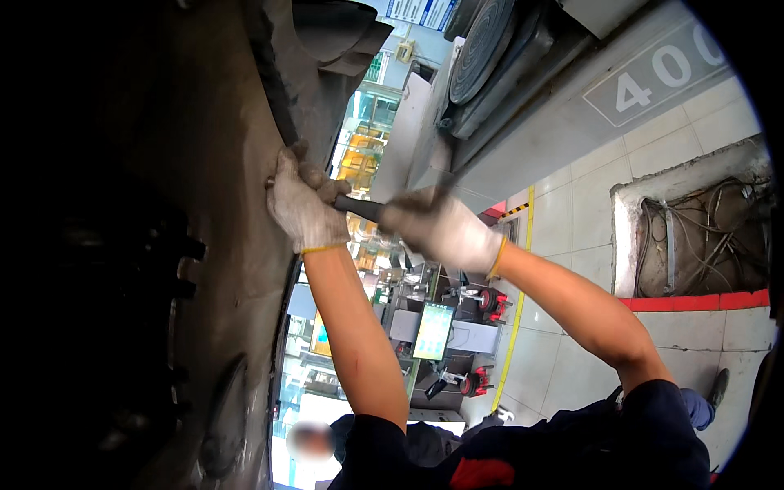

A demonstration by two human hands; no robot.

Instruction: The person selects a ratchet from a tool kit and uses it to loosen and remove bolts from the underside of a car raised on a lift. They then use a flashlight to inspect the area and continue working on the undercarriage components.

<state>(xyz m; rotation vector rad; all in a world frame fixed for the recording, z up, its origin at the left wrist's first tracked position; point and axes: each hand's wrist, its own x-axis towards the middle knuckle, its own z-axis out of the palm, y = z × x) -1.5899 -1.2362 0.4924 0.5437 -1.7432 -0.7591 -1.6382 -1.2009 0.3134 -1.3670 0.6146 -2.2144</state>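
Panel [237, 212] beside your left fingers [314, 174]; right fingers [400, 217] wrap the handle [359, 207], likely stiff, light: hold it there; left grip, can't tell.

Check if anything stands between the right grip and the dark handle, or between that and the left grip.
Nothing visible does: the gloved right grip, blurred, is closed around the dark handle, whose bare part runs to the left grip. What that one covers is hidden.

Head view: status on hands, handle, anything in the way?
Right hand gripping handle. Left hand by panel, grip unclear. Handle's far end at left hand, contact unclear. Grey beam near right hand in view, clearance unclear.
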